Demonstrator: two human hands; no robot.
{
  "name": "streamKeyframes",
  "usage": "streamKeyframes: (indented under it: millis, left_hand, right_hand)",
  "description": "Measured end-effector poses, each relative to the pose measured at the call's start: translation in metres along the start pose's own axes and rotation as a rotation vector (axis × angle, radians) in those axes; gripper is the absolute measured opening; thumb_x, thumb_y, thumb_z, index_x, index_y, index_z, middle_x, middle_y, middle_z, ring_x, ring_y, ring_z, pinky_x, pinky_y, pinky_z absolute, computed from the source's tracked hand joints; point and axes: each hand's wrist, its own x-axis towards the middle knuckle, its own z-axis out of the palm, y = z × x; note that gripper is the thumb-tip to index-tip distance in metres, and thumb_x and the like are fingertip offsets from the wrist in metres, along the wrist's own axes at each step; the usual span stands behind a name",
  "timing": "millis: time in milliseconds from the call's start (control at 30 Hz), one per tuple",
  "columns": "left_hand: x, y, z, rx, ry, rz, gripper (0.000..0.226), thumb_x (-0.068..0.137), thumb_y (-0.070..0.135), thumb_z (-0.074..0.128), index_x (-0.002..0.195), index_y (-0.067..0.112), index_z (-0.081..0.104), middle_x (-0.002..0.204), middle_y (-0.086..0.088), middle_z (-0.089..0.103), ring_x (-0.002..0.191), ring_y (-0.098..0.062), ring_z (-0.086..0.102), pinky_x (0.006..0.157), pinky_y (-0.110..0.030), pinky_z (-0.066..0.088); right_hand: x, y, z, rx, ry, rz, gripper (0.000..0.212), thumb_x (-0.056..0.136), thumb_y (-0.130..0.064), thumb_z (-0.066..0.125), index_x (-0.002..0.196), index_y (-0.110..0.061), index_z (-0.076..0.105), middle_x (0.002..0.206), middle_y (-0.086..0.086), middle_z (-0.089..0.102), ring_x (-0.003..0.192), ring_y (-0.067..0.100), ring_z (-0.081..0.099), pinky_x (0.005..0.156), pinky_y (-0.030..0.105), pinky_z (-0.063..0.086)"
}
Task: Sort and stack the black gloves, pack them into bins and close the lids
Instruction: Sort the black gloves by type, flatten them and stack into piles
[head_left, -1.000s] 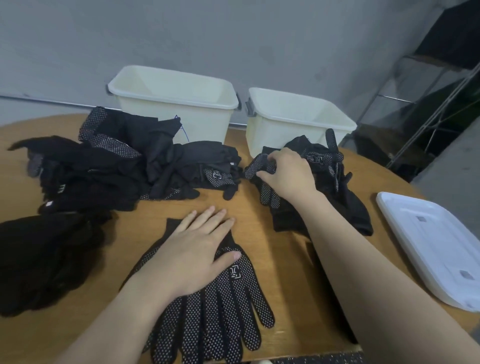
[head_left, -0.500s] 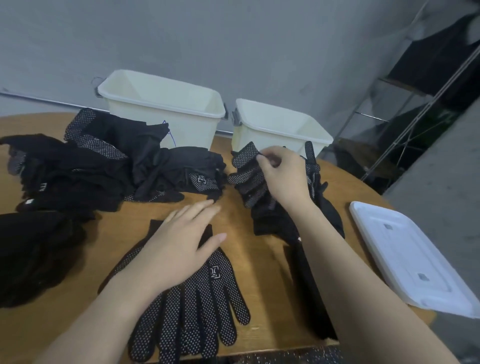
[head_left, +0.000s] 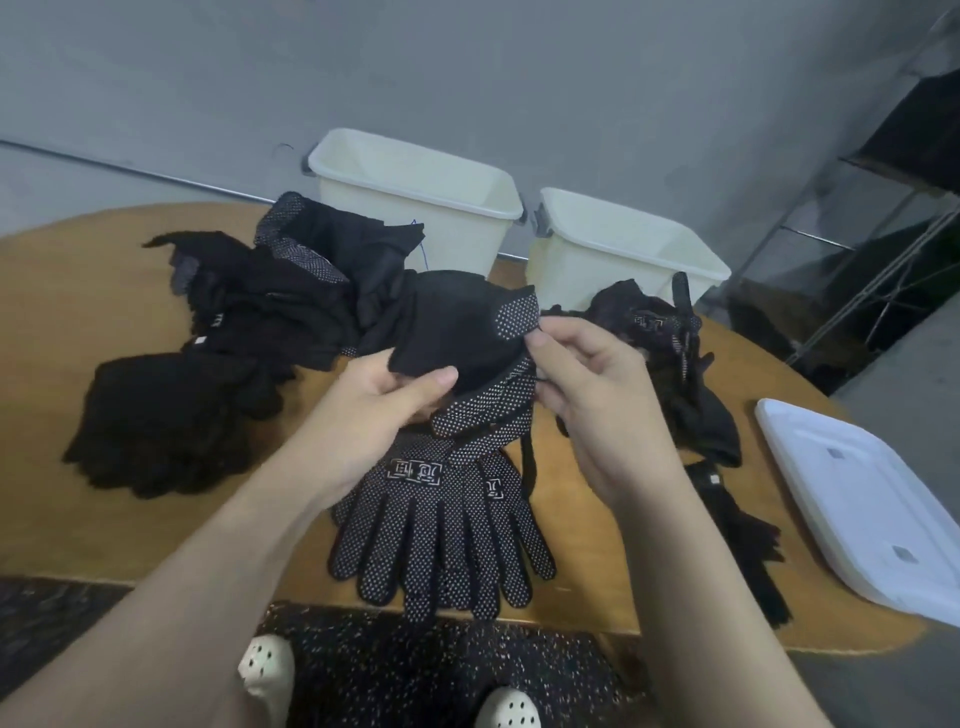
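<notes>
Both hands hold one dotted black glove (head_left: 467, 332) up over the surface (head_left: 78, 519), presumably to turn it the right way before laying it on the stack of dotted gloves (head_left: 441, 525) directly beneath at 6 o'clock. The left hand (head_left: 384, 400) pinches the cuff edge between thumb and curled fingers; the right hand (head_left: 587, 384) nips the glove's dotted edge with its fingertips (head_left: 535, 338). The glove is limp knit, folded, white grip dots showing along one edge. Unsorted gloves (head_left: 270, 312) heap at 10 o'clock; two open cream bins (head_left: 415, 171) wait at 12, a white lid (head_left: 857, 509) at 3.
</notes>
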Motion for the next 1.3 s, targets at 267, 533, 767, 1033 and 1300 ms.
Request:
streamKeyframes:
  millis: [267, 533, 767, 1033, 1300]
  left_hand:
    - [-0.026, 0.007, -0.021, 0.161, 0.19, 0.1, 0.033, 0.101, 0.015, 0.062, 0.072, 0.026, 0.071, 0.066, 0.0, 0.069, 0.067, -0.019, 0.066, 0.07, -0.035, 0.055]
    - [-0.03, 0.019, -0.019, 0.186, 0.245, 0.29, 0.036, 0.1, 0.018, 0.066, 0.088, -0.014, 0.058, 0.06, -0.018, 0.054, 0.063, -0.017, 0.051, 0.058, -0.039, 0.043]
    - [-0.035, 0.025, 0.0, 0.12, 0.192, 0.339, 0.047, 0.094, 0.024, 0.071, 0.087, -0.019, 0.053, 0.07, -0.039, 0.052, 0.066, -0.029, 0.052, 0.059, -0.051, 0.046]
    - [-0.043, 0.035, 0.006, 0.291, 0.25, 0.426, 0.027, 0.084, 0.036, 0.074, 0.093, 0.011, 0.07, 0.086, 0.002, 0.07, 0.084, -0.013, 0.064, 0.083, -0.05, 0.053]
    - [-0.042, 0.032, -0.004, 0.26, 0.221, 0.301, 0.045, 0.076, 0.028, 0.08, 0.119, 0.032, 0.067, 0.125, 0.007, 0.07, 0.123, -0.021, 0.063, 0.109, -0.061, 0.043]
  right_hand:
    - [-0.027, 0.034, -0.008, 0.345, -0.462, 0.155, 0.059, 0.09, -0.013, 0.065, 0.141, 0.011, 0.047, 0.139, 0.031, 0.057, 0.124, 0.044, 0.056, 0.106, 0.056, 0.045]
    - [-0.029, 0.033, 0.014, 0.251, -0.48, 0.098, 0.072, 0.09, -0.055, 0.069, 0.134, 0.001, 0.058, 0.13, 0.025, 0.065, 0.115, 0.037, 0.064, 0.1, 0.048, 0.052]
    - [-0.033, 0.031, 0.038, 0.023, -0.297, 0.026, 0.03, 0.094, -0.038, 0.064, 0.118, -0.022, 0.073, 0.115, 0.015, 0.07, 0.106, 0.019, 0.066, 0.091, 0.037, 0.053]
    - [-0.039, 0.026, 0.048, 0.145, -0.405, 0.032, 0.017, 0.087, -0.041, 0.069, 0.101, -0.036, 0.078, 0.103, 0.0, 0.075, 0.103, 0.017, 0.07, 0.098, 0.037, 0.053]
    - [-0.04, 0.019, 0.049, 0.136, -0.427, -0.034, 0.046, 0.088, -0.042, 0.074, 0.119, -0.008, 0.069, 0.112, 0.023, 0.07, 0.106, 0.03, 0.066, 0.099, 0.049, 0.055]
